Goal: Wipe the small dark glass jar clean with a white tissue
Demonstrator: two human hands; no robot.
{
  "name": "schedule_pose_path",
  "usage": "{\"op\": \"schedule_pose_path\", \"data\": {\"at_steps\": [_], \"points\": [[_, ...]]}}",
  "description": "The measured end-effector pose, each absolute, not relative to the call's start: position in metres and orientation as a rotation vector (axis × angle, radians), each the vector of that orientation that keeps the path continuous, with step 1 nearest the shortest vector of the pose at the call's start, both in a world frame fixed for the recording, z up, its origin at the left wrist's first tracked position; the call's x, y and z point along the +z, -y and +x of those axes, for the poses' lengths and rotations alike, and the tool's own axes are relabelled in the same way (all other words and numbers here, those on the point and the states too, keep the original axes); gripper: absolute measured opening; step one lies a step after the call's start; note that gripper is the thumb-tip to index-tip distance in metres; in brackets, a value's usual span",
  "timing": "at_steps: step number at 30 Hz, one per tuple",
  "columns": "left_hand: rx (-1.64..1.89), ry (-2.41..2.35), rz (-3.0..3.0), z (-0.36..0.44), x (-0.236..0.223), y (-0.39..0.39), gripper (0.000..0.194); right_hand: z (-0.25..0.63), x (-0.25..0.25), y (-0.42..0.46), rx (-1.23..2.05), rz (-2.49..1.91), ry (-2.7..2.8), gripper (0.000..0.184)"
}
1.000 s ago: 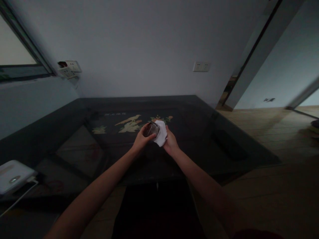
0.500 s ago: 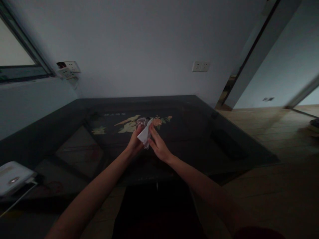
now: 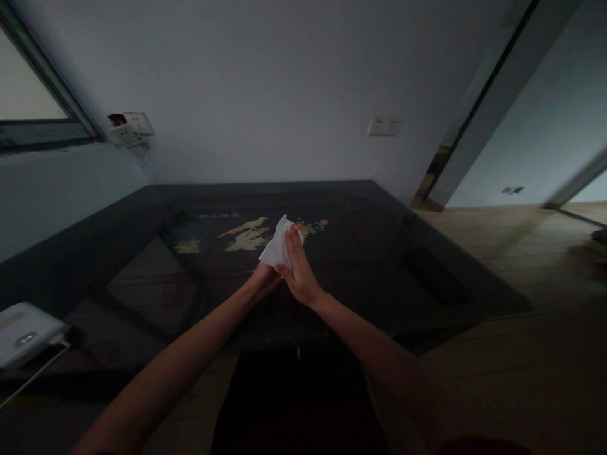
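Over the middle of the dark glass-topped table [image 3: 360,253], both hands meet at a white tissue [image 3: 275,248]. My right hand [image 3: 301,278] lies against the tissue's right side, its fingers straight and close together, pressing it towards the other hand. Behind and below the tissue is my left hand [image 3: 268,279]; the white sheet covers its fingers and whatever they hold. The clear, shiny plastic thing seen there a moment ago is hidden.
A white box-like device [image 3: 28,335] with a white cable stands at the left. A dark oblong object [image 3: 436,276] is at the right, on or under the glass. Wall sockets [image 3: 384,126] are behind the table. Wooden floor [image 3: 497,237] lies to the right.
The white tissue has spread out over the clear plastic thing and my left fingers. My right hand has shifted slightly and now presses flatter on the tissue.
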State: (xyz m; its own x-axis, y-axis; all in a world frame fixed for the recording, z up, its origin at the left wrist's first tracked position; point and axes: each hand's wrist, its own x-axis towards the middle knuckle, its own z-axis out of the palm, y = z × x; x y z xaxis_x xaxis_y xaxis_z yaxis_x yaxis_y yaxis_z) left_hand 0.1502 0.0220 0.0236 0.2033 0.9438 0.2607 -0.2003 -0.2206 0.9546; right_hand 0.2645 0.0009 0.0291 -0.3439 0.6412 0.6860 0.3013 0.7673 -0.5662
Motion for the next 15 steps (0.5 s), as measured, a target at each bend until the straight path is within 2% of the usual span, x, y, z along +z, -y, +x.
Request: {"op": "schedule_pose_path", "data": {"at_steps": [6, 12, 15], "points": [[1.276, -0.731, 1.178, 0.142, 0.015, -0.027, 0.072, 0.266, 0.02, -0.011, 0.555, -0.798, 1.799, 0.068], [1.333, -0.742, 1.128, 0.138, 0.016, -0.034, 0.062, 0.267, 0.018, -0.012, 0.549, -0.813, 1.848, 0.07], [1.344, -0.719, 1.075, 0.136, 0.02, -0.036, 0.066, 0.267, 0.021, -0.007, 0.505, -0.793, 1.891, 0.069]]}}
